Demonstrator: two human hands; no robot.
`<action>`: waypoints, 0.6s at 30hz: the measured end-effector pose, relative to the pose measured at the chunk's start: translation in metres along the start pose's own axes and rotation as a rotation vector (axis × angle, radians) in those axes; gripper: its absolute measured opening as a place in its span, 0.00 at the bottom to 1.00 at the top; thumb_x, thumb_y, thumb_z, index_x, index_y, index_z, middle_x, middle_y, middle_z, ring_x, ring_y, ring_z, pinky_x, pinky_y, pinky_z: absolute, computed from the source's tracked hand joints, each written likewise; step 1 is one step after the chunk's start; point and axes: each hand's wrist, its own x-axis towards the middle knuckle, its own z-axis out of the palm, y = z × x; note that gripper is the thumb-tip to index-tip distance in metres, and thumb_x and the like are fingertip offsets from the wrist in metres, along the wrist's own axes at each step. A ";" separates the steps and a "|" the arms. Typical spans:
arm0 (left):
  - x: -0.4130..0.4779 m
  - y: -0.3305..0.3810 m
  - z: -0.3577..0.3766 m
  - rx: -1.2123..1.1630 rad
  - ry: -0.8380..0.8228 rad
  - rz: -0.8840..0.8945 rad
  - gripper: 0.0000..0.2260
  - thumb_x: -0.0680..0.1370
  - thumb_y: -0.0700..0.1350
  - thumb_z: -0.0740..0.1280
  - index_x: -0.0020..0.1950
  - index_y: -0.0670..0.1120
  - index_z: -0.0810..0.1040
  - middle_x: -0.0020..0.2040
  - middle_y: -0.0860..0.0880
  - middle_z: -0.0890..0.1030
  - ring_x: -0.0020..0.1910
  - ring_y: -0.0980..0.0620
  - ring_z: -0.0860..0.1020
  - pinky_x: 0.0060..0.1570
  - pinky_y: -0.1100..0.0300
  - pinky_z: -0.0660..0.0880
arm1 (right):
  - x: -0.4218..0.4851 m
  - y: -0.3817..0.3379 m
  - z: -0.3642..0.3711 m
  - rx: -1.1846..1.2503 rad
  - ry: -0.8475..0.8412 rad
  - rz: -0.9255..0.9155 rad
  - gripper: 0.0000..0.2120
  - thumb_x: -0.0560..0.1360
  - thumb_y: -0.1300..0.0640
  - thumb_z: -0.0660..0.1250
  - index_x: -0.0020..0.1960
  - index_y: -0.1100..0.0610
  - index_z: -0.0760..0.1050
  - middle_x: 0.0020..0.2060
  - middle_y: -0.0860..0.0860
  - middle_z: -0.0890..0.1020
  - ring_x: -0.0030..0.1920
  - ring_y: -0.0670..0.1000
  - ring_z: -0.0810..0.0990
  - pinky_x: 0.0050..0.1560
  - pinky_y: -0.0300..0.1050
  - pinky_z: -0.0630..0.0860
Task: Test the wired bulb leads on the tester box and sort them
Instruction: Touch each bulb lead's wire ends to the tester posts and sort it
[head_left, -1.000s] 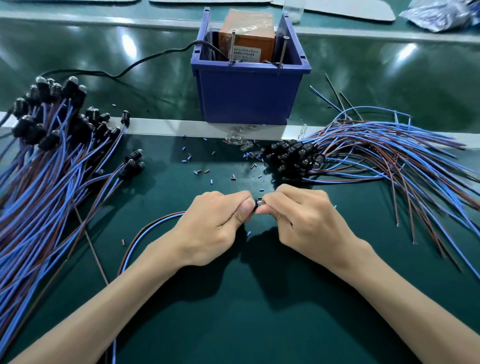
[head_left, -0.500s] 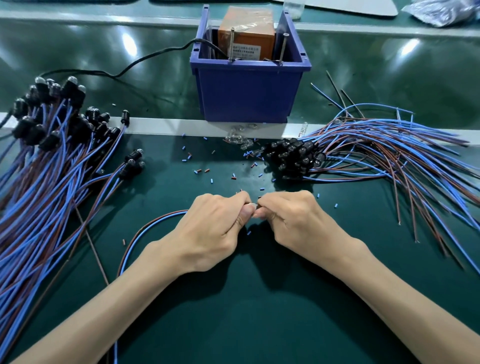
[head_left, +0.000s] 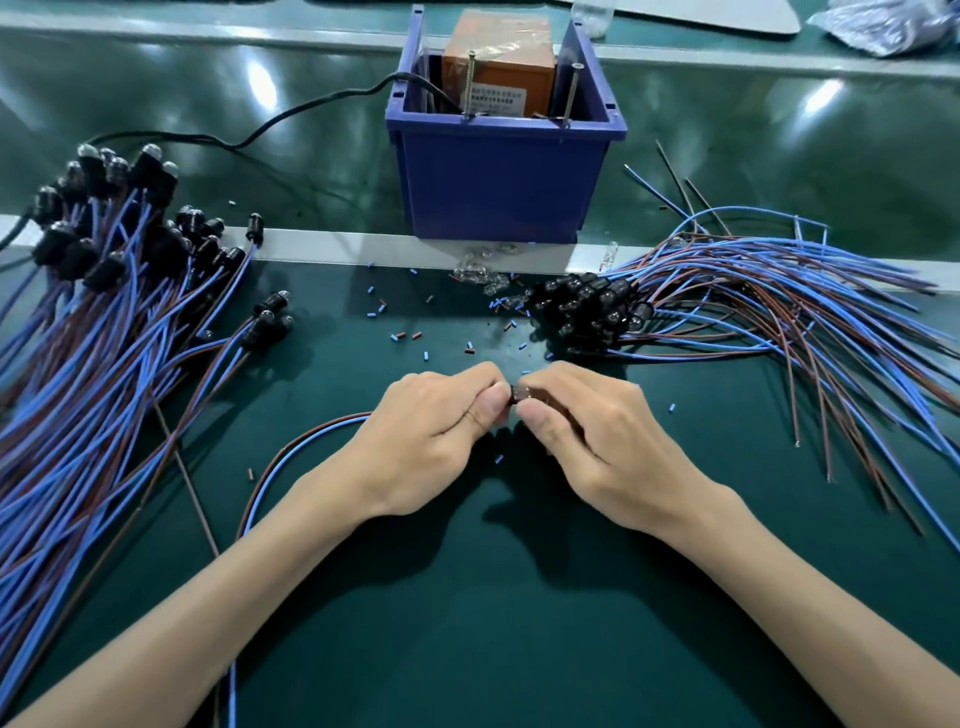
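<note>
Two hands meet: left hand (head_left: 436, 441) and right hand (head_left: 592, 441) pinch one bulb holder (head_left: 516, 393), fingers curled

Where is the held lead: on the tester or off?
Off: left hand and right hand pinch its socket short of the tester box.

The socket (head_left: 515, 393) pinched between the left hand (head_left: 436, 441) and right hand (head_left: 597, 441) is mostly hidden (only a dark sliver shows); the label (head_left: 496, 98) beyond them is unreadable.
</note>
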 end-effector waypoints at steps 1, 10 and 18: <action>-0.001 -0.001 0.000 -0.011 0.000 -0.011 0.15 0.80 0.55 0.50 0.39 0.50 0.67 0.29 0.50 0.71 0.31 0.45 0.69 0.36 0.47 0.69 | 0.000 0.000 0.000 0.006 0.021 0.025 0.12 0.79 0.56 0.61 0.51 0.65 0.76 0.41 0.48 0.76 0.37 0.40 0.69 0.43 0.32 0.69; -0.004 0.003 0.004 0.126 -0.011 0.016 0.19 0.78 0.57 0.44 0.41 0.48 0.68 0.30 0.48 0.76 0.32 0.40 0.72 0.37 0.46 0.72 | 0.000 -0.004 -0.002 -0.077 -0.123 0.021 0.12 0.80 0.58 0.55 0.39 0.60 0.68 0.31 0.49 0.71 0.31 0.54 0.68 0.34 0.54 0.68; -0.004 0.002 0.007 0.133 -0.001 0.039 0.12 0.80 0.50 0.49 0.41 0.49 0.64 0.29 0.54 0.70 0.29 0.43 0.68 0.34 0.48 0.69 | 0.009 -0.001 0.006 0.012 -0.113 0.100 0.09 0.77 0.63 0.56 0.39 0.54 0.62 0.28 0.40 0.65 0.30 0.52 0.63 0.31 0.47 0.64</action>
